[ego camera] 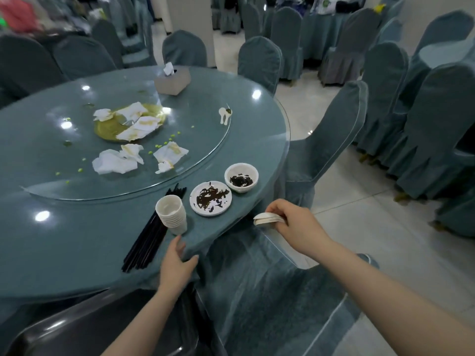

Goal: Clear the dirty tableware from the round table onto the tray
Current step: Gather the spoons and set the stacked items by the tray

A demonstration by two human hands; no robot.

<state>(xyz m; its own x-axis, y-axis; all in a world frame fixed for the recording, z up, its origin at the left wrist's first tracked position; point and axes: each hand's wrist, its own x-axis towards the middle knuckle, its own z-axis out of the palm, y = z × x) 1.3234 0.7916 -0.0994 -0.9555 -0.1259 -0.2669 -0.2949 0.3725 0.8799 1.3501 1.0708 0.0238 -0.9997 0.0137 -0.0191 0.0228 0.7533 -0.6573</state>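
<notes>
I see right hand (290,222) clamped on stacked small white dishes (267,218), off the table edge. Left hand (177,265) fingers straight, resting on round table (77,253) rim; cup stack (172,210), chopsticks (149,237) just beyond it. Tray (90,327) below left forearm.

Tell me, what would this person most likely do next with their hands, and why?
Probably lower the right hand toward the dark tray at bottom left and set down the small white dishes it grips. That hand is already past the table edge, while the stacked cups, smeared plate and bowl still wait near the left hand.
</notes>
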